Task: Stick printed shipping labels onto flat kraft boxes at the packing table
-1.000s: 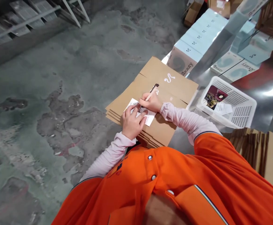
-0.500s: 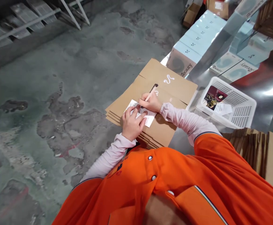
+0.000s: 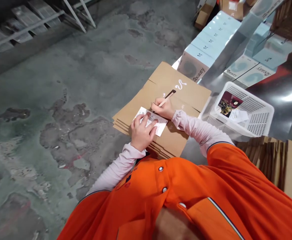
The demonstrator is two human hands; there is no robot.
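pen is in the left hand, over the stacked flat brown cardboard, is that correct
Not the left hand: that lies on a printed white slip. The head view shows the pen in the right hand, over the stacked flat brown cardboard.

Cardboard stack (image 3: 182,100) on metal table (image 3: 284,106)

The slip (image 3: 161,126) lies on the cardboard stack (image 3: 161,81). Right of this stack stands the basket (image 3: 257,116). Behind the stack are boxes (image 3: 208,43)
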